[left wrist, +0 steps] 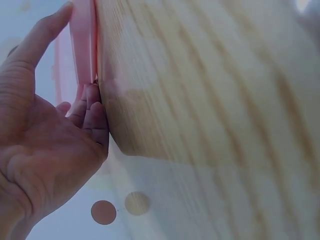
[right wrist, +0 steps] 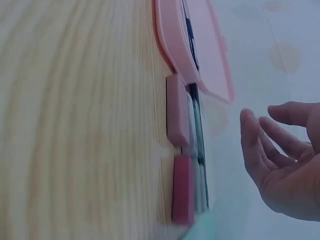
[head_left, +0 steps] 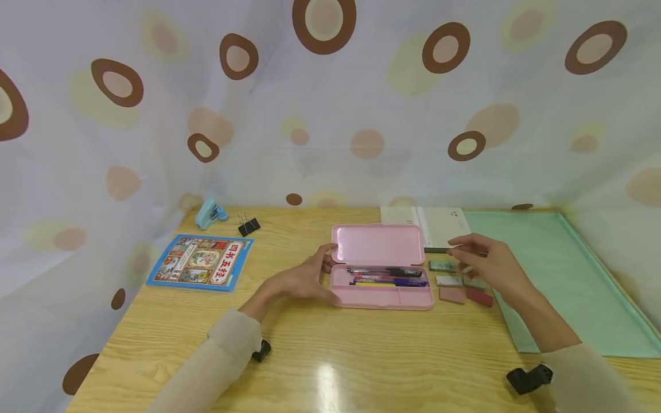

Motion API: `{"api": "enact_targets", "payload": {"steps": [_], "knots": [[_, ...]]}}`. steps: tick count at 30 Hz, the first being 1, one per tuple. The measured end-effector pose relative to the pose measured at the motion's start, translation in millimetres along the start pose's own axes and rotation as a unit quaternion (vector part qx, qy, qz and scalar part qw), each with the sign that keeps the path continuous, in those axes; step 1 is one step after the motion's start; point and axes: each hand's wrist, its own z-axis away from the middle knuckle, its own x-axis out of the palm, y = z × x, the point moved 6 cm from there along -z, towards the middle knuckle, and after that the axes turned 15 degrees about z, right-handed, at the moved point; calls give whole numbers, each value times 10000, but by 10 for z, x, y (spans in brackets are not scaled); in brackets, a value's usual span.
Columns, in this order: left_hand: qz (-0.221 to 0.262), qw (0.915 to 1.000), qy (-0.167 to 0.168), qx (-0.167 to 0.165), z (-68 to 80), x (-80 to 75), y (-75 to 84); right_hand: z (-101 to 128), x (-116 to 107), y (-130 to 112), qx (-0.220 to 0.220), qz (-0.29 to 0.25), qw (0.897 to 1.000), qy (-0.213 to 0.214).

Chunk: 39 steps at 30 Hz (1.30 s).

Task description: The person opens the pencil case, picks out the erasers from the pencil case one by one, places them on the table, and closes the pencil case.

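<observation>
An open pink pencil case (head_left: 364, 297) lies on the table, its lid tipped back and several pens (head_left: 387, 281) in its long compartment. My left hand (head_left: 302, 279) holds the case's left end, thumb at the front corner and fingers at the lid side. In the left wrist view those fingers (left wrist: 96, 117) curl against the pink edge. Above the small blocks right of the case hovers my right hand (head_left: 490, 264), fingers loosely bent and holding nothing. Among these eraser-like blocks are a pale pink one (right wrist: 177, 112), a dark red one (right wrist: 183, 190) and a green one (head_left: 441, 266).
A blue-bordered booklet (head_left: 201, 262) lies at the left. Behind it are a light blue hole-punch-like device (head_left: 207, 215) and a black binder clip (head_left: 249, 227). A white notebook (head_left: 441, 225) sits behind the blocks. A pale green sheet (head_left: 573, 281) covers the table's right side.
</observation>
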Motion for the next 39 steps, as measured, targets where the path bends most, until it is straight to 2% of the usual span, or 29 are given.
{"api": "enact_targets", "payload": {"steps": [5,10,13,15,19,21,24,27,31,34,37,39], "knots": [[-22,9999,112,40,24,-1,17,-267,199,-109,23,-395,9988,-275],[45,9997,220,66,36,15,21,-444,397,-127,457,-960,9927,-562],[123,9994,332,-10,53,19,7,-480,444,-129,622,-1375,9876,-438],[175,9991,392,-44,73,22,13,-472,423,-148,595,-1699,9835,-201],[323,9984,469,-62,110,37,30,-401,336,-229,147,-2072,9779,222],[318,9984,457,-62,120,46,41,-336,296,-277,-193,-1820,9825,342],[218,9988,436,-50,128,45,45,-229,273,-338,-656,-1024,9918,401],[22,9994,340,-60,148,34,39,-108,285,-408,-1049,-233,9936,345],[-168,9997,119,-135,190,35,31,42,355,-473,-1335,518,9896,117],[-313,9993,7,-205,227,40,41,108,438,-516,-1664,939,9816,-21],[-373,9991,-38,-209,237,51,54,134,506,-550,-2027,1200,9719,-21],[-330,9993,-31,-196,230,59,57,136,533,-549,-2099,1285,9692,9]]}}
